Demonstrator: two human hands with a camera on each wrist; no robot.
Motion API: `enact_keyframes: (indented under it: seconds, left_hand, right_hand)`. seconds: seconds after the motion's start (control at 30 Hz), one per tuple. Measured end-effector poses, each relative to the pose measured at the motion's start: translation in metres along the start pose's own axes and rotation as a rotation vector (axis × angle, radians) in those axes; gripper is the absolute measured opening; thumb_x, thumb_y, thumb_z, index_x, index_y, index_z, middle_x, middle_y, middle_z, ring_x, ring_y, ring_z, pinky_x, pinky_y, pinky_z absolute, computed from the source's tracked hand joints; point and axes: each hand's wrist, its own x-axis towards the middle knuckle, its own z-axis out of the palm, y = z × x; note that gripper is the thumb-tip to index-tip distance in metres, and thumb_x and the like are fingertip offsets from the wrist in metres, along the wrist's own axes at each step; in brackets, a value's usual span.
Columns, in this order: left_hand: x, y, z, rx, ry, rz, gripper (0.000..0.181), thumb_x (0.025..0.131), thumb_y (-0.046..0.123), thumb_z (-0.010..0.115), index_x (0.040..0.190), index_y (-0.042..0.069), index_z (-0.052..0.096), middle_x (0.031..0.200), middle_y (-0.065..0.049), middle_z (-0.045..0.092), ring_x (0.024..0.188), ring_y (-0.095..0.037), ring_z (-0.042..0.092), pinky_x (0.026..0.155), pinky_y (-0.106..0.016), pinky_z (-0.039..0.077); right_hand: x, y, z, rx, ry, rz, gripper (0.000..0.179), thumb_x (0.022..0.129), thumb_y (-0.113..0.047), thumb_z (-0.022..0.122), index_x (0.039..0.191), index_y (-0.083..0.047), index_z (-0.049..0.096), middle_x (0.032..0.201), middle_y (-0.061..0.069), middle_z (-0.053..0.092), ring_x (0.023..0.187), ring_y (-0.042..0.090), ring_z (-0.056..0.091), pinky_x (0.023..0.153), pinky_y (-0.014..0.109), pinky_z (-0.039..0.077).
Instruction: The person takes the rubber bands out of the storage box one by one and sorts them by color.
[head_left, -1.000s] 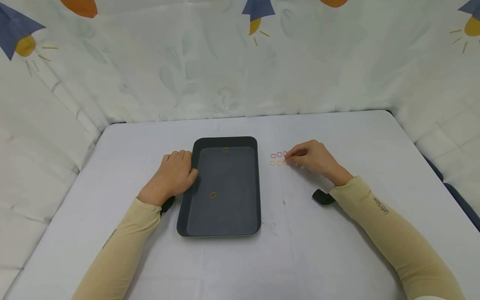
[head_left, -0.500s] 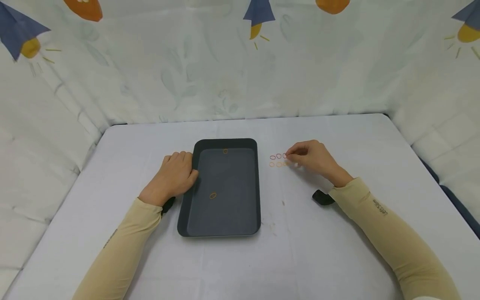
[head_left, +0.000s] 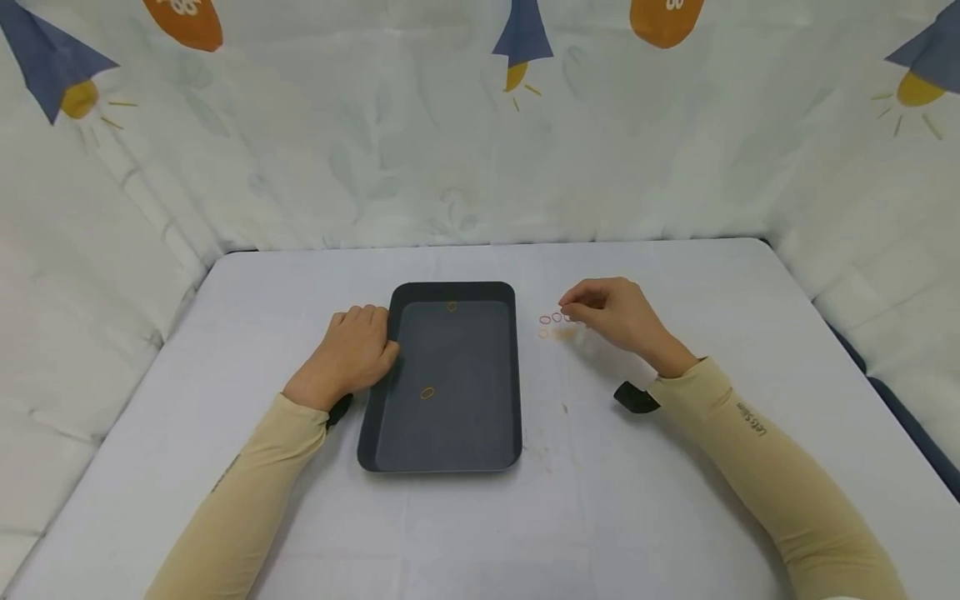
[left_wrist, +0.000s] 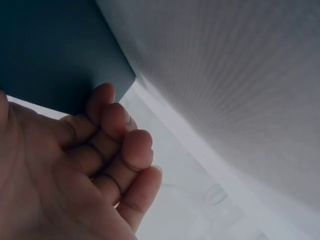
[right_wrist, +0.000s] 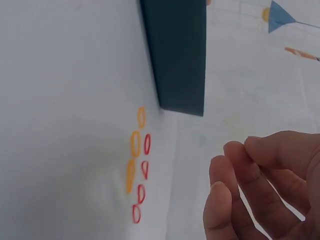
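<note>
My left hand (head_left: 345, 358) grips the left wall of a dark grey rectangular tray (head_left: 457, 460), its thumb over the rim. In the left wrist view its fingers (left_wrist: 135, 150) curl beside the tray's corner. Just right of the tray, my right hand (head_left: 611, 312) hovers over two rows of small rubber bands. The right wrist view shows a row of red bands (right_wrist: 145, 170) beside a row of orange bands (right_wrist: 130, 176). There the thumb and index fingertips meet, with nothing visible between them. Two orange bands (head_left: 422, 394) lie inside the tray, far apart.
A white cloth covers the table (head_left: 645, 500). White patterned fabric (head_left: 420, 167) hangs behind the table and at both sides. Black wrist devices (head_left: 636, 398) sit under the wrists. Faint brownish marks (head_left: 540, 450) show on the cloth right of the tray.
My right hand has lifted slightly and shifted left, from the right end of the rows to over the bands. My left hand keeps its grip on the tray. The head view has tilted up slightly.
</note>
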Motion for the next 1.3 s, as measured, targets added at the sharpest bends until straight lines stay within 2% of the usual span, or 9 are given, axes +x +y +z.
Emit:
enact_keyframes:
  seconds: [0.27,0.5,0.63,0.87,1.07,1.2,1.3]
  left_hand:
    - [0.007,0.004,0.003,-0.01,-0.011,-0.005,0.027,0.099,0.02,0.039,0.107,-0.003,0.052,0.096,-0.014,0.055,0.096,-0.036,0.051,0.097,-0.057,0.038]
    - [0.011,0.007,0.005,-0.001,0.0,-0.004,0.027,0.099,0.02,0.039,0.107,-0.002,0.052,0.096,-0.014,0.056,0.094,-0.036,0.052,0.097,-0.058,0.039]
    - [0.012,0.009,0.005,0.005,0.001,-0.003,0.027,0.1,0.021,0.04,0.107,-0.003,0.052,0.096,-0.014,0.055,0.095,-0.036,0.053,0.096,-0.057,0.039]
    - [0.013,0.01,0.006,0.008,-0.003,-0.013,0.025,0.1,0.021,0.04,0.104,-0.001,0.051,0.094,-0.013,0.053,0.096,-0.036,0.052,0.098,-0.057,0.039]
    - [0.013,0.014,0.008,0.008,0.007,-0.014,0.024,0.1,0.021,0.041,0.104,-0.001,0.051,0.095,-0.013,0.054,0.097,-0.036,0.052,0.097,-0.056,0.039]
    - [0.013,0.016,0.009,0.011,0.016,-0.01,0.025,0.099,0.021,0.042,0.105,-0.001,0.051,0.096,-0.014,0.055,0.098,-0.036,0.053,0.097,-0.055,0.039]
    - [0.013,0.018,0.009,0.014,0.023,-0.01,0.024,0.099,0.022,0.043,0.105,-0.001,0.051,0.096,-0.014,0.055,0.099,-0.037,0.054,0.097,-0.055,0.039]
  right_hand:
    - [0.005,-0.015,0.006,0.063,0.007,-0.075,0.018,0.097,-0.025,0.07,0.111,-0.017,0.076,0.104,0.012,0.08,0.094,0.028,0.076,0.076,0.032,0.054]
    - [0.007,-0.034,0.015,0.179,-0.067,-0.139,0.016,0.096,-0.024,0.07,0.111,-0.021,0.075,0.103,0.007,0.079,0.095,0.036,0.075,0.079,0.031,0.057]
    - [0.009,-0.044,0.021,0.208,-0.109,-0.202,0.012,0.096,-0.024,0.071,0.107,-0.022,0.076,0.103,0.008,0.078,0.094,0.037,0.073,0.08,0.031,0.058]
    - [0.015,-0.066,0.033,0.219,-0.123,-0.299,0.008,0.096,-0.021,0.073,0.102,-0.022,0.078,0.099,0.004,0.078,0.086,0.029,0.071,0.078,0.031,0.058]
    - [0.019,-0.081,0.047,0.242,-0.15,-0.322,0.008,0.096,-0.019,0.073,0.101,-0.021,0.078,0.101,0.003,0.079,0.088,0.027,0.074,0.078,0.032,0.058]
    - [0.021,-0.087,0.056,0.249,-0.155,-0.35,0.008,0.096,-0.018,0.073,0.101,-0.02,0.079,0.1,0.0,0.079,0.087,0.02,0.075,0.08,0.034,0.06]
    - [0.023,-0.091,0.062,0.269,-0.155,-0.376,0.008,0.096,-0.017,0.073,0.101,-0.018,0.079,0.098,0.001,0.079,0.086,0.023,0.074,0.08,0.035,0.06]
